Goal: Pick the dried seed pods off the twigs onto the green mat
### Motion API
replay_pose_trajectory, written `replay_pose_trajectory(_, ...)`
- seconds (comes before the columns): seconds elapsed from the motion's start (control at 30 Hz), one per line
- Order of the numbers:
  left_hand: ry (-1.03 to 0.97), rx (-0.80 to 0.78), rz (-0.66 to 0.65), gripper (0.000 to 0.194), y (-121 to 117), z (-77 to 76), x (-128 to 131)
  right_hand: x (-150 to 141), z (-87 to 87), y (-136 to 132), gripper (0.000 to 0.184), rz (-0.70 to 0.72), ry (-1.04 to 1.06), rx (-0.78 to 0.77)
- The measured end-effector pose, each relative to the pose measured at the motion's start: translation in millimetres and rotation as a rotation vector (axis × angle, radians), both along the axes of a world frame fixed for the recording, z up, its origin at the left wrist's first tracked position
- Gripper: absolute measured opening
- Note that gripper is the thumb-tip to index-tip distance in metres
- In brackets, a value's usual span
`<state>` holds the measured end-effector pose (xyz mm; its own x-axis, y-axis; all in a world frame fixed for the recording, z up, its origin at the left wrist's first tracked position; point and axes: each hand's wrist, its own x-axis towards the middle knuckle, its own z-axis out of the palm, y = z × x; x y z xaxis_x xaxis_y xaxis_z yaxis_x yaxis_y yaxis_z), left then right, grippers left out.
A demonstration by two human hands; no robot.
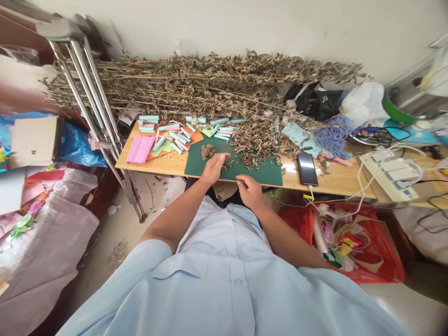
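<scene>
The bundle of dried stalks [210, 77] is the largest thing, stretched across beyond the left hand [216, 165] and the right hand [249, 187] and running well past both sides. The wooden table [164, 164] lies below it, its front edge close to the hands. The green mat [270, 176] is ahead of the right hand and partly under the left. On the mat, ahead of the right hand, spreads a heap of dried leaves [257, 147].

The left hand's fingers lie close together, slightly bent; I cannot tell whether they hold anything. The right hand is half curled at the mat's near edge, thumb and forefinger drawn together; what they pinch, if anything, is too small to tell.

A phone [307, 169] lies to the right of the right hand. Just beyond the left hand sits a small brown clump [207, 151].
</scene>
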<state>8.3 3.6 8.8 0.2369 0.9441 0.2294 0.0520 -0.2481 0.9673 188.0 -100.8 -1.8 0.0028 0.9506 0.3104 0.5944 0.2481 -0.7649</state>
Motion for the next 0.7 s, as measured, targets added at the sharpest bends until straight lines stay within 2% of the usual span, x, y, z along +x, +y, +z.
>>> replay_pose_trajectory(0.17,0.121,0.150,0.066,0.046,-8,3.8,-7,7,13.4,34,0.034,-0.035,-0.199,-0.107)
replay_pose_trajectory(0.33,0.203,0.235,0.125,0.038,-14,-1.2,-11,1,21.0,55,0.038,-0.011,-0.338,-0.283)
replay_pose_trajectory(0.43,0.194,0.235,0.143,0.035,-14,-5.2,-12,-3,22.7,61,0.038,0.055,-0.284,-0.254)
replay_pose_trajectory(0.6,0.210,0.232,0.119,0.033,-13,-7.8,-14,-7,21.5,75,0.041,-0.008,-0.290,-0.286)
replay_pose_trajectory(0.7,0.246,0.228,0.116,0.034,-13,-8.5,-14,-10,20.4,75,0.040,0.023,-0.296,-0.255)
